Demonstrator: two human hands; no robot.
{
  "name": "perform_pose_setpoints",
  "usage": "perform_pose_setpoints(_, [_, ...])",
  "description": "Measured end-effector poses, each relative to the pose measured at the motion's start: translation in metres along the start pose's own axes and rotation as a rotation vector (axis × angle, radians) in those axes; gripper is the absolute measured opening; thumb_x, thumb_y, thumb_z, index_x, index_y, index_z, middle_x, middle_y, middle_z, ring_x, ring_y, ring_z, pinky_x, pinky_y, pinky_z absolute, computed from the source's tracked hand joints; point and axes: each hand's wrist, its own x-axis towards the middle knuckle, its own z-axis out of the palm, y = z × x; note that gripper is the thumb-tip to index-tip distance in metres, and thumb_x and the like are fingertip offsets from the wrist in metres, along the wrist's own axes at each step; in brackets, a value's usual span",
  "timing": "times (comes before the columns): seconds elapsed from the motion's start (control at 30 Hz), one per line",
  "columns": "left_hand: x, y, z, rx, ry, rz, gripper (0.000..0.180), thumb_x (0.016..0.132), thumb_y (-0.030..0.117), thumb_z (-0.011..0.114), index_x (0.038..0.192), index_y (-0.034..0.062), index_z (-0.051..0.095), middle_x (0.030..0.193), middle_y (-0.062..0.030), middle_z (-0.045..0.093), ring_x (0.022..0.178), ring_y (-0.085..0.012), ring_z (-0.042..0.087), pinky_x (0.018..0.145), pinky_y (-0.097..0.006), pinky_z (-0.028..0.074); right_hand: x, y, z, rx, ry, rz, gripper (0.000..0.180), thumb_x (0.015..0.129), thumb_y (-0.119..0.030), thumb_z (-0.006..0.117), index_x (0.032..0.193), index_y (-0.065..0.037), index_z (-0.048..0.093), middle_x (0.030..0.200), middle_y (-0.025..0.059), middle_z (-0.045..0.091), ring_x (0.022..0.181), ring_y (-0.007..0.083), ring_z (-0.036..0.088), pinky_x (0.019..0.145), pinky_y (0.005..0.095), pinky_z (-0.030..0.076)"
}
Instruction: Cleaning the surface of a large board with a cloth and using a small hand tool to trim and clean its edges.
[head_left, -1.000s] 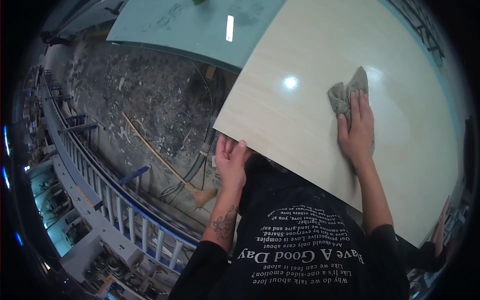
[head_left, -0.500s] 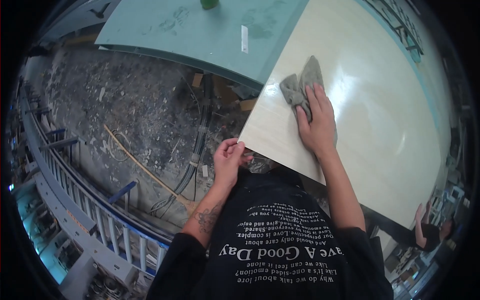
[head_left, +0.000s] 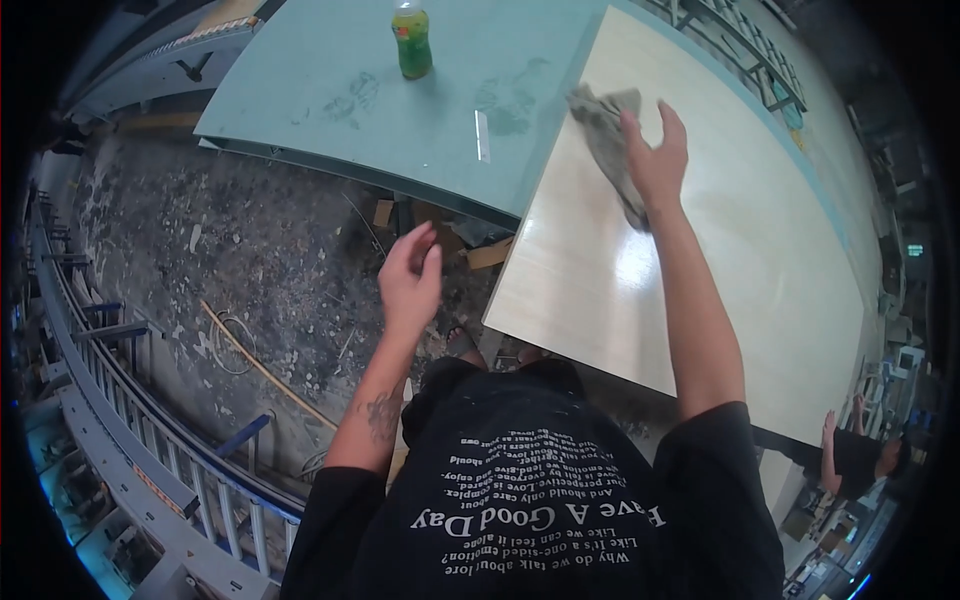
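A crumpled grey cloth (head_left: 606,135) is over the cream, glossy panel (head_left: 720,270), near its far left edge. My right hand (head_left: 656,155) is beside it, fingers spread from the thumb. The thumb side overlaps the cloth's edge; whether it still touches cannot be made out. My left hand (head_left: 408,280) hangs in the air left of the panel's near corner. Its fingers are loosely bent, apart from the thumb, with nothing in them.
A blue-green tabletop (head_left: 400,130) adjoins the panel, bearing a green drink bottle (head_left: 412,42) and a white strip (head_left: 482,136). On the left runs a blue-and-grey roller conveyor (head_left: 190,450). A broom handle (head_left: 250,350) lies on the stained floor. Another person (head_left: 860,465) stands far right.
My left hand has let go of the panel's corner and lifted away to the left. My right hand has come off the cloth's top; the cloth has shifted farther away. More of the bottle shows.
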Motion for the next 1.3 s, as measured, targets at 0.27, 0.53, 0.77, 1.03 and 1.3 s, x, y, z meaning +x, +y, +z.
perform_pose_setpoints(0.27, [0.139, 0.001, 0.075, 0.737, -0.16, 0.64, 0.055, 0.101, 0.027, 0.064, 0.146, -0.0043, 0.055, 0.149, -0.0261, 0.058, 0.142, -0.0418, 0.053, 0.117, -0.052, 0.042, -0.147, -0.042, -0.067, -0.017, -0.25, -0.15, 0.047, 0.1, -0.021, 0.071, 0.142, -0.002, 0.06, 0.148, 0.0233, 0.059, 0.14, 0.042, 0.054, 0.117, 0.0472, 0.043])
perform_pose_setpoints(0.53, [0.117, -0.006, 0.048, 0.885, -0.505, 0.948, 0.068, 0.096, 0.024, 0.069, 0.149, -0.0121, 0.046, 0.16, -0.0312, 0.043, 0.152, -0.0453, 0.039, 0.124, -0.057, 0.033, -0.374, -0.011, -0.308, -0.48, 0.173, 0.636, 0.036, 0.105, -0.015, 0.063, 0.137, 0.0, 0.064, 0.143, 0.0193, 0.063, 0.135, 0.036, 0.057, 0.117, 0.0453, 0.042])
perform_pose_setpoints(0.77, [0.136, -0.007, 0.005, 0.815, -0.566, 1.108, 0.043, 0.09, -0.008, 0.06, 0.132, -0.0034, 0.067, 0.139, -0.0207, 0.067, 0.129, -0.0336, 0.067, 0.107, -0.042, 0.056, -0.394, -0.015, -0.318, -0.651, 0.206, 0.573, 0.033, 0.103, -0.012, 0.064, 0.134, 0.0, 0.066, 0.137, 0.0186, 0.065, 0.127, 0.0355, 0.061, 0.109, 0.0449, 0.047])
perform_pose_setpoints(1.03, [-0.003, 0.094, -0.03, 0.326, -0.262, 0.346, 0.043, 0.105, 0.005, 0.064, 0.146, -0.0032, 0.059, 0.114, -0.0168, 0.079, 0.1, -0.0157, 0.074, 0.086, -0.027, 0.057, -0.319, -0.082, -0.184, 0.066, -0.067, 0.125, 0.037, 0.087, -0.013, 0.08, 0.12, -0.001, 0.07, 0.122, 0.0154, 0.068, 0.112, 0.0359, 0.066, 0.096, 0.0452, 0.055])
perform_pose_setpoints(1.3, [-0.11, 0.137, -0.022, -0.003, -0.626, -0.307, 0.048, 0.103, 0.0, 0.065, 0.149, -0.0091, 0.052, 0.116, -0.0205, 0.077, 0.099, -0.0134, 0.073, 0.081, -0.026, 0.061, -0.318, -0.145, -0.134, 0.159, -0.132, -0.089, 0.032, 0.083, -0.018, 0.082, 0.111, -0.006, 0.074, 0.109, 0.0061, 0.07, 0.098, 0.0253, 0.068, 0.083, 0.0393, 0.055])
